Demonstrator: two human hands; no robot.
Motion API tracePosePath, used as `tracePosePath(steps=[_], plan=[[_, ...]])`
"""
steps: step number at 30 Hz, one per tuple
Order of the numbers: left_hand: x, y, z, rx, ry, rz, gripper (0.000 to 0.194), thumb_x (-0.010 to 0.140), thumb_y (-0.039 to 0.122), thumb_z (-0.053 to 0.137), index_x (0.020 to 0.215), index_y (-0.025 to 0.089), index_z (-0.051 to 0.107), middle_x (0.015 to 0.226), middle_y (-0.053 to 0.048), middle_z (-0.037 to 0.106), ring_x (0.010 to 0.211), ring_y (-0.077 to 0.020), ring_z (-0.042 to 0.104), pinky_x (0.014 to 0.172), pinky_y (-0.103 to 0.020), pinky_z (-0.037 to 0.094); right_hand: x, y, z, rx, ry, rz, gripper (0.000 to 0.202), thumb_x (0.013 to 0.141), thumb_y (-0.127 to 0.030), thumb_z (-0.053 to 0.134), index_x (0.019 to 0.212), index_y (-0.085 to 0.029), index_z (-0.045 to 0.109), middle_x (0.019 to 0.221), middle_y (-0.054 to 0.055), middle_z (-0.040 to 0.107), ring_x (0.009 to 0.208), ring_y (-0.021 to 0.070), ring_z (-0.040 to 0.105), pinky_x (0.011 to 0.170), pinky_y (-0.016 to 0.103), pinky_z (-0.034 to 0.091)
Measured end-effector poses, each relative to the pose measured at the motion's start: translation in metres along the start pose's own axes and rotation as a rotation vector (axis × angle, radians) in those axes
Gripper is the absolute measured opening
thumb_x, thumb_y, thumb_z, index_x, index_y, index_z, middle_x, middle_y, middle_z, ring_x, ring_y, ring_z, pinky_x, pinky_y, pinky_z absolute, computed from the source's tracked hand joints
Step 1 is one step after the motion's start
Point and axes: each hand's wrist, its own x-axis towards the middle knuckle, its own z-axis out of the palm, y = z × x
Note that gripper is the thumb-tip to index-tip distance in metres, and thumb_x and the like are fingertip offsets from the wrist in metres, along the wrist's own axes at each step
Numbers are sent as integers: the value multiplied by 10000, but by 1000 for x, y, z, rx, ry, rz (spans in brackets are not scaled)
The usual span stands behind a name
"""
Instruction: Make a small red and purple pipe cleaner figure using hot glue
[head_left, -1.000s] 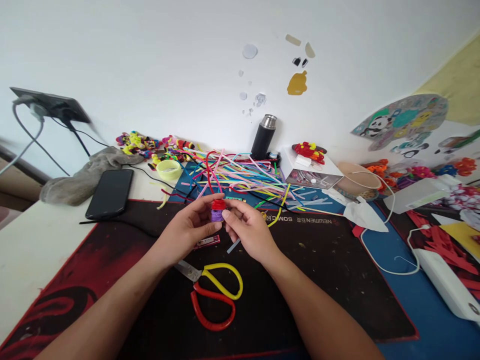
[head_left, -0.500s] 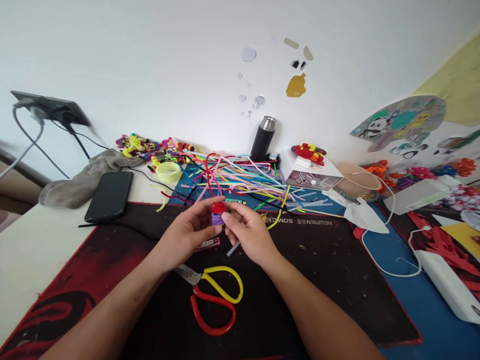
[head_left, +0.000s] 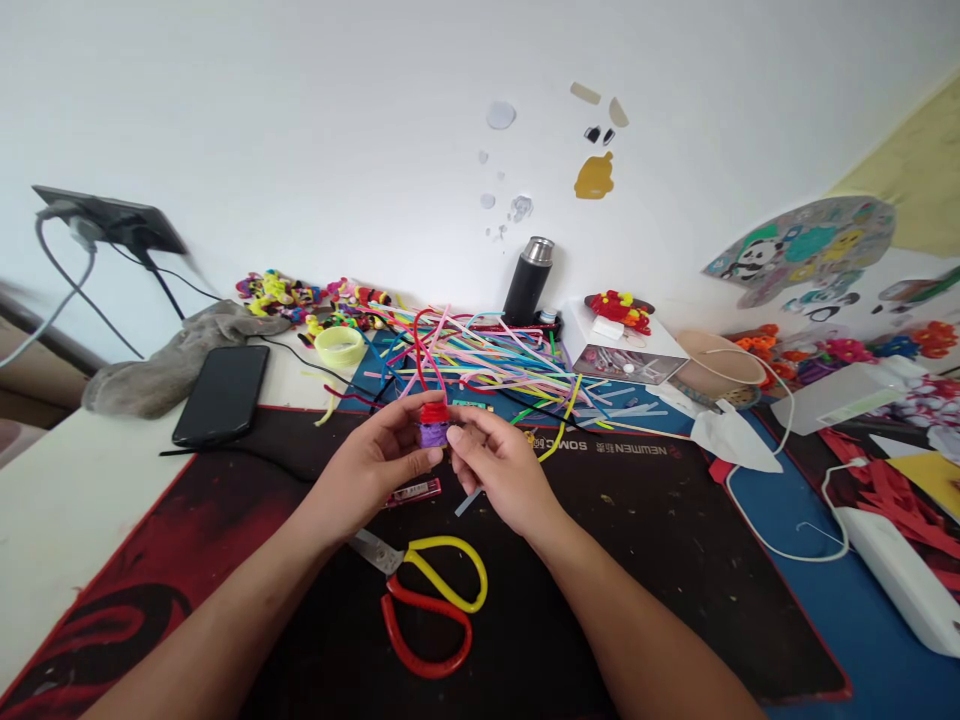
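Note:
Between the fingertips of my left hand (head_left: pixel 367 460) and my right hand (head_left: pixel 502 460) is a small coiled pipe-cleaner piece (head_left: pixel 433 432), red on top and purple below. Both hands are closed on it from either side, above the dark desk mat. Red and pink stems seem to rise from its top, though they overlap the pile behind. Scissors (head_left: pixel 394 565) with one yellow and one red handle lie just below my hands. A pink-edged packet (head_left: pixel 412 492) sits partly behind my left hand, and a pale strip (head_left: pixel 469 502) shows under my right fingers.
A heap of coloured pipe cleaners (head_left: pixel 487 350) lies behind my hands. Around it are a yellow bowl (head_left: pixel 339 346), a black flask (head_left: pixel 529 280) and a white box (head_left: pixel 626 345). At the left is a phone (head_left: pixel 221 395); at the right, a white power strip (head_left: pixel 896 570) with its cable.
The whole view has shifted very slightly. My hands stay round the red and purple piece, which looks turned a little; nothing has been let go.

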Motion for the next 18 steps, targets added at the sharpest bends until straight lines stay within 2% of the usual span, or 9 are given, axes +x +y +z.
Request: tracePosePath(steps=[6,18], plan=[[0,1,1,26,-17,24,669,846,352,974,1448,242,703,1286,-94,813,1196,-292,751,1051,-419,618,-1,0,1,22,-13,8,486,978,-515,772,1313,-165,727,692,-73,615,474,91,507,494,269,373],[-1,2,3,83,-15,49,701,852,349,951,1481,217,672,1309,-123,806,1204,-322,760,1044,-456,627,0,3,2,67,-11,13,411,964,-472,782,1245,-178,723,678,-77,630,459,91,514,473,266,377]])
